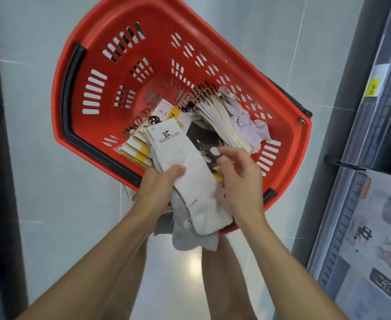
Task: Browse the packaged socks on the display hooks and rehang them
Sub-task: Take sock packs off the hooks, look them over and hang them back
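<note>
Left hand (158, 189), socks (191, 174), red basket (157, 49), shelving (374, 125)

The white socks (185, 172) with a card label lie atop the pile at the red basket's (157, 45) near edge, grey socks (189, 234) drooping beneath; yellow-banded packs (136, 151) sit left, a fanned cream stack (222, 121) right.

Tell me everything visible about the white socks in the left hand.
A bundle of white knit socks under a white card header with a dark logo. It lies tilted across the near rim of the red basket, header inside, toes hanging outside over grey socks. The left hand grips its left edge, thumb on top; the right hand is close beside it.
</note>
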The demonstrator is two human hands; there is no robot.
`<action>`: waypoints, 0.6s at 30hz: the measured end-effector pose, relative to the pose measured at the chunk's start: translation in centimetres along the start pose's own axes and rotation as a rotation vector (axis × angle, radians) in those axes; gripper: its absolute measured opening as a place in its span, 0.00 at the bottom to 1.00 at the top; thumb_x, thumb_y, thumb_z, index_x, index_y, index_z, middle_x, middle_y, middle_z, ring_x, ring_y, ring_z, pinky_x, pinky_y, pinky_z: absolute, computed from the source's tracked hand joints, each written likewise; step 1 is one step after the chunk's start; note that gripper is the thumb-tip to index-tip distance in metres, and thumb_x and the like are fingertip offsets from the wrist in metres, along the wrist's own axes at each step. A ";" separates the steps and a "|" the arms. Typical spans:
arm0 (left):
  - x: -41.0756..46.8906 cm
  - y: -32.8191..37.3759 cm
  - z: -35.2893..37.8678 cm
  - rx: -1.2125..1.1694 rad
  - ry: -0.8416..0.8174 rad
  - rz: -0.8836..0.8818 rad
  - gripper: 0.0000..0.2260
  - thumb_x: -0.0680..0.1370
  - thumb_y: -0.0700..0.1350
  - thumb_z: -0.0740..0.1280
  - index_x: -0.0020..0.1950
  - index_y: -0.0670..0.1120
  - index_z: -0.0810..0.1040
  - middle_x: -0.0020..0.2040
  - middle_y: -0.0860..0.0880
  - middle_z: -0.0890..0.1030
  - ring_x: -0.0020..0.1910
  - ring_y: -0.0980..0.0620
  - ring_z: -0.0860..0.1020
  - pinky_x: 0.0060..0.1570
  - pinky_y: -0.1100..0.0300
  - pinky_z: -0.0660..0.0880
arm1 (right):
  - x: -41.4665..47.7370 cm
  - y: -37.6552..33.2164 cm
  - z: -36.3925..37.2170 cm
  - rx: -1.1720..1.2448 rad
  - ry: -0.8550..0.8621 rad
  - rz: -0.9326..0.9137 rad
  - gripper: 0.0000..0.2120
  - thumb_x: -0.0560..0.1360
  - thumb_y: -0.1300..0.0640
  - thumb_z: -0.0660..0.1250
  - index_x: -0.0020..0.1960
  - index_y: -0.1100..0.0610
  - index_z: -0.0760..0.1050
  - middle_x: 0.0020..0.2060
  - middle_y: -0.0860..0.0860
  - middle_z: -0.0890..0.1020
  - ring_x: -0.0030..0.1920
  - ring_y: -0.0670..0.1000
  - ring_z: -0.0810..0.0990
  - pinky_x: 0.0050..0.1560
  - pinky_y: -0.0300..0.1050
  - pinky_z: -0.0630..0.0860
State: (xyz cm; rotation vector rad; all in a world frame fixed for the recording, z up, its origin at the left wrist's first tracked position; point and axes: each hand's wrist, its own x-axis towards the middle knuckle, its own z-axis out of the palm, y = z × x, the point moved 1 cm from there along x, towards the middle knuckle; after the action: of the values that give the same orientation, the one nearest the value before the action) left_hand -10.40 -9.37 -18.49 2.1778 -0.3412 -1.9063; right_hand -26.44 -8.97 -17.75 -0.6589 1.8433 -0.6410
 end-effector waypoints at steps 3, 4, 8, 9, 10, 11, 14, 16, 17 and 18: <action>-1.3 -0.9 -1.1 0.004 -0.040 0.001 0.16 0.77 0.45 0.69 0.64 0.53 0.78 0.54 0.53 0.85 0.52 0.50 0.84 0.43 0.55 0.80 | 2.5 -0.7 0.7 -0.110 -0.013 -0.014 0.10 0.79 0.58 0.64 0.57 0.49 0.80 0.45 0.41 0.82 0.47 0.42 0.80 0.50 0.42 0.79; -1.7 -1.4 -1.5 -0.009 -0.048 0.000 0.17 0.76 0.45 0.70 0.64 0.53 0.78 0.56 0.53 0.85 0.53 0.49 0.84 0.46 0.53 0.81 | 3.2 -0.9 1.1 -0.168 -0.053 -0.021 0.10 0.78 0.58 0.64 0.57 0.49 0.79 0.45 0.42 0.82 0.46 0.42 0.80 0.49 0.42 0.79; -3.2 -3.8 -2.9 -0.018 -0.132 -0.028 0.22 0.69 0.53 0.70 0.64 0.60 0.76 0.56 0.55 0.85 0.54 0.49 0.84 0.50 0.46 0.83 | 5.1 -1.8 2.8 -0.400 -0.239 -0.078 0.12 0.77 0.58 0.65 0.59 0.50 0.78 0.46 0.44 0.81 0.47 0.45 0.79 0.50 0.47 0.79; -3.4 -4.4 -3.4 -0.018 -0.149 -0.038 0.22 0.69 0.56 0.70 0.63 0.62 0.76 0.56 0.56 0.85 0.54 0.49 0.84 0.50 0.44 0.82 | 5.3 -2.1 3.3 -0.433 -0.269 -0.083 0.12 0.77 0.57 0.66 0.59 0.50 0.78 0.47 0.45 0.81 0.48 0.46 0.79 0.51 0.49 0.79; -3.7 -4.9 -3.8 -0.021 -0.162 -0.043 0.22 0.68 0.57 0.71 0.62 0.63 0.76 0.55 0.56 0.85 0.54 0.49 0.84 0.51 0.43 0.82 | 5.5 -2.3 3.8 -0.452 -0.289 -0.085 0.12 0.77 0.57 0.66 0.59 0.50 0.77 0.47 0.45 0.81 0.48 0.46 0.79 0.52 0.51 0.79; -3.8 -5.3 -4.3 -0.023 -0.171 -0.039 0.23 0.68 0.58 0.71 0.63 0.63 0.75 0.55 0.56 0.85 0.54 0.49 0.84 0.51 0.42 0.82 | 5.5 -2.6 4.3 -0.454 -0.304 -0.087 0.11 0.77 0.56 0.66 0.59 0.49 0.78 0.46 0.45 0.81 0.48 0.46 0.80 0.53 0.52 0.79; -4.0 -5.5 -5.4 -0.042 -0.170 0.015 0.21 0.70 0.55 0.71 0.63 0.59 0.76 0.55 0.55 0.85 0.53 0.50 0.85 0.49 0.48 0.82 | 4.6 -3.4 5.4 -0.351 -0.371 -0.057 0.10 0.76 0.49 0.69 0.57 0.48 0.78 0.46 0.48 0.82 0.48 0.48 0.81 0.53 0.55 0.79; -4.1 -5.1 -5.8 -0.126 -0.154 0.055 0.21 0.71 0.50 0.71 0.65 0.54 0.76 0.56 0.52 0.86 0.53 0.50 0.85 0.45 0.56 0.82 | 3.5 -4.1 6.0 -0.275 -0.486 -0.002 0.15 0.72 0.41 0.70 0.56 0.46 0.78 0.46 0.50 0.82 0.46 0.50 0.82 0.49 0.58 0.80; -4.0 -4.6 -5.9 -0.176 -0.146 0.070 0.22 0.71 0.48 0.71 0.66 0.53 0.76 0.56 0.51 0.85 0.54 0.50 0.85 0.44 0.58 0.82 | 2.9 -4.5 6.3 -0.267 -0.550 0.022 0.18 0.69 0.37 0.71 0.55 0.45 0.79 0.45 0.50 0.82 0.44 0.49 0.82 0.48 0.57 0.81; -4.0 -4.1 -6.1 -0.222 -0.142 0.084 0.23 0.72 0.46 0.71 0.67 0.51 0.75 0.57 0.50 0.85 0.54 0.50 0.84 0.43 0.59 0.82 | 2.1 -4.8 6.6 -0.277 -0.608 0.038 0.22 0.66 0.35 0.72 0.55 0.44 0.79 0.43 0.49 0.82 0.43 0.46 0.82 0.47 0.54 0.80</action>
State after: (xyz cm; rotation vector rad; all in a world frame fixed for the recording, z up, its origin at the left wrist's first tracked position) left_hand -4.79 -4.08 -15.22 1.8652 -0.2289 -1.9549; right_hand -20.28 -14.66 -17.96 -0.8842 1.3736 -0.1261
